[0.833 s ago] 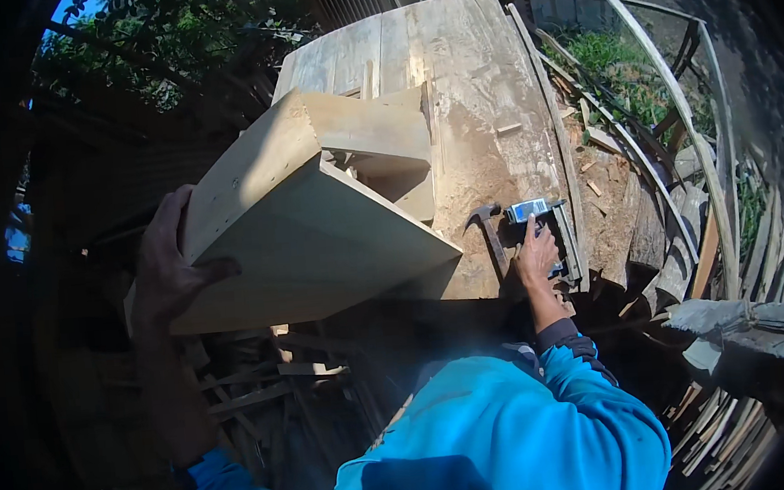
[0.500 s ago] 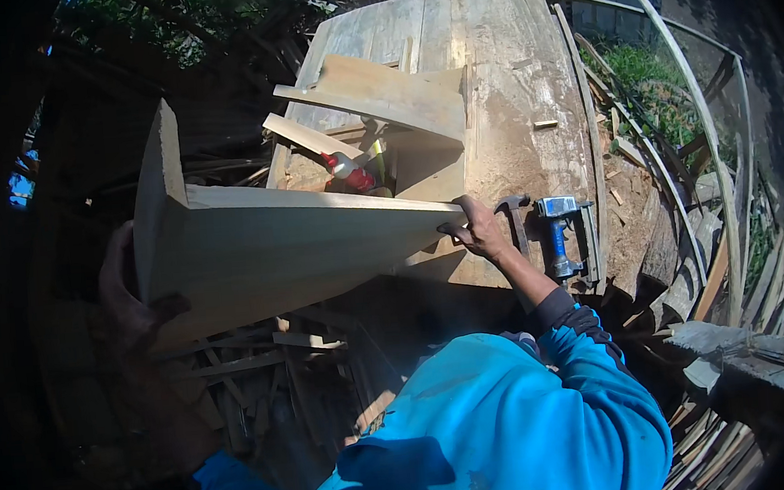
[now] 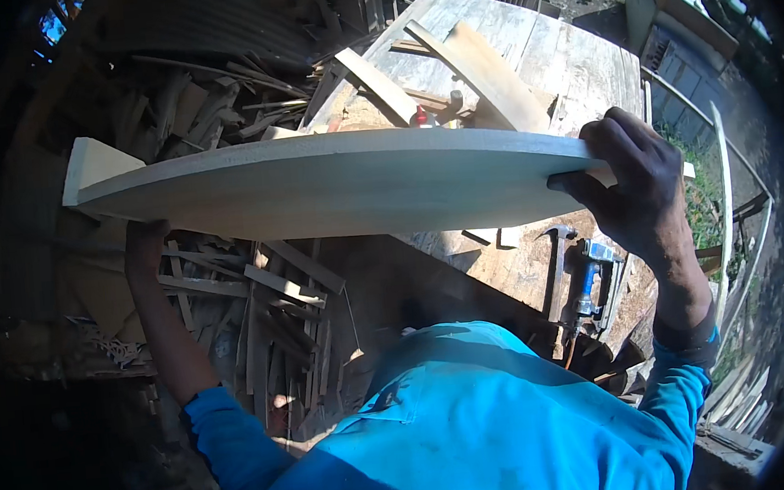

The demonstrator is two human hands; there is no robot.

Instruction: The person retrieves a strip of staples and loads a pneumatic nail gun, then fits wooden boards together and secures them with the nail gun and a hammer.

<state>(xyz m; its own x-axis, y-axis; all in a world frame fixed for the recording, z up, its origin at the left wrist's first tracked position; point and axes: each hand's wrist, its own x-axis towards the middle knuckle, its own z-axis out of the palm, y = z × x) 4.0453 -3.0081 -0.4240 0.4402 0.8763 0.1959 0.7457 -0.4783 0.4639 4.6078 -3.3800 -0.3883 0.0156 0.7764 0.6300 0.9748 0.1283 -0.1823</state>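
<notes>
The person is holding a pale wooden panel (image 3: 342, 194) up in the air with both hands, in front of the chest and above the near edge of the workbench (image 3: 571, 56). The panel is lying nearly level and is stretching from one hand to the other. The right hand (image 3: 631, 180) is gripping the right end: the fingers (image 3: 581, 189) are curling under the lower face and the thumb side is lying on the top edge, so the hand is pressed together on the wood. The left hand (image 3: 145, 246) is reaching up under the left part of the panel. Its fingertips are hidden behind the wood, so it is not possible to tell how they are closing, only that the hand is touching the panel from below. Just past the left hand, a second board (image 3: 96, 167) is standing at an angle to the panel's left end.

Below the right hand, on the workbench, a hammer (image 3: 555, 264) and a blue nail gun (image 3: 588, 276) are lying side by side, well apart from the grip. Behind the panel, loose planks (image 3: 479, 68) are lying across the bench top. Under the left hand, a heap of wood offcuts (image 3: 269, 319) is covering the ground. The person is wearing a blue long-sleeved shirt (image 3: 461, 424).
</notes>
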